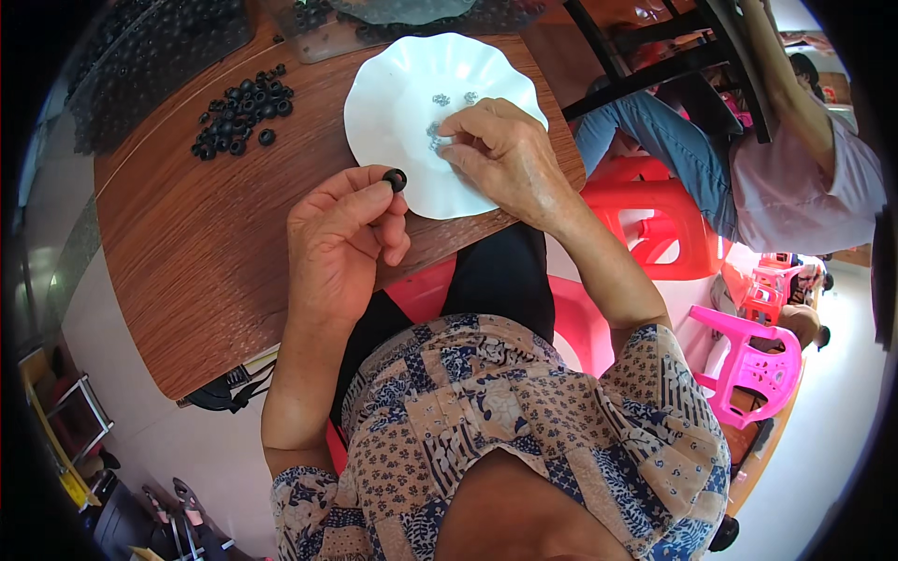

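Assembly looks midway: left hand (341, 238) pinches a black ring (395, 179); right hand (500, 154), fingers pressed together, picks small metal pieces (438, 134) off the white dish (374, 103). Next, seating one likely needs fine alignment.

A red plastic stool (655, 220) is standing just off the right edge of your wooden table (187, 262), and a pink plastic chair (753, 360) is sitting further right on the pale floor (832, 458). Beyond the stool, another person in blue jeans (655, 140) and a pale pink top (795, 187) is sitting by a dark chair frame (673, 47). At the table's far edge, clear plastic bags (159, 51) of dark pieces are lying, while black cords (229, 393) are hanging below its near left corner.
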A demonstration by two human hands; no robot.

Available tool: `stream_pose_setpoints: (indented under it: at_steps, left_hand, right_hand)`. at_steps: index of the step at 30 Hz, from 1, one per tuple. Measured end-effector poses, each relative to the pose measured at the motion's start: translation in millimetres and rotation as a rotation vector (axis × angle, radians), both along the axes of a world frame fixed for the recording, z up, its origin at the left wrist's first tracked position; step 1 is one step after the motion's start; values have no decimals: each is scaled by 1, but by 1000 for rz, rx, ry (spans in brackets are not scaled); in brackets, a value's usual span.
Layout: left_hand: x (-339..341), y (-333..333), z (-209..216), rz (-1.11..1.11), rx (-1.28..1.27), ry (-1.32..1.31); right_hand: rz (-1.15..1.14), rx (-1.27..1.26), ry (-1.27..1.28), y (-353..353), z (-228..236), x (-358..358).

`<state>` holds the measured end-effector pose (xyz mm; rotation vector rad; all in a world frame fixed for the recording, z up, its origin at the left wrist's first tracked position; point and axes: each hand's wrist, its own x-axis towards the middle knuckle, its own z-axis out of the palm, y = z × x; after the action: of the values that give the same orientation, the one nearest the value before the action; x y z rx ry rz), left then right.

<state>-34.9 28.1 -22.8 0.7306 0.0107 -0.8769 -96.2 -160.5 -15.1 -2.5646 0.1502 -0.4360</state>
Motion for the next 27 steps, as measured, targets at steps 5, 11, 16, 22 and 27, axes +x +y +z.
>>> stream_pose_setpoints:
  at_steps: [5,11,16,22,27]
  left_hand:
    - [1,2,-2,2,-27,21]
    - [1,3,-4,14,-50,31]
    - [1,2,-8,-23,-76,46]
    - [-1,1,-8,-11,-59,28]
    - [0,5,-10,19,-48,25]
  right_hand:
    - [116,-89,-64,-1,-6,2]
    - [184,-179,-85,-2,-7,5]
    - [170,-81,-120,7,4,2]
    - [143,68,-107,15,19,2]
    - [139,-16,-61,9,7,2]
